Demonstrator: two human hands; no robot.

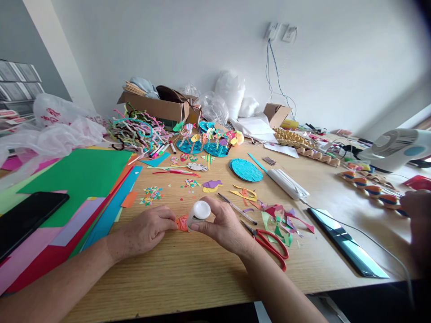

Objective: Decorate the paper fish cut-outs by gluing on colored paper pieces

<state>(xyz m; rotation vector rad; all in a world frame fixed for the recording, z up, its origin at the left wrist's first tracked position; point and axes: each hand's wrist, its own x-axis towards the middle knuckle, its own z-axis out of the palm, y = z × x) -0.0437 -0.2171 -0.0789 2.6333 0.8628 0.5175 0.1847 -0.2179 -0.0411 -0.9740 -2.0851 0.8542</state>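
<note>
Between finger and thumb, my left hand (144, 231) pinches a small orange paper cut-out (182, 223). My right hand (227, 224) is wrapped round a white bottle (201, 211), which looks like a glue bottle, tipped so its round white end faces up. Its lower end is hidden, close to the orange paper. Just beyond the hands lies a purple and yellow paper fish (212, 185). Red-handled scissors (272, 244) and a pen (237, 209) rest right of my right hand. Small paper confetti (151, 195) is heaped beyond my left hand.
Coloured paper sheets (84, 179) and a black phone (32, 217) cover the left. Paper scraps (281, 220), a turquoise disc (247, 170), a white power strip (288, 184) and a dark phone (346, 242) lie right. Pipe cleaners (138, 132) are behind. Another person's hand (417, 206) shows at far right.
</note>
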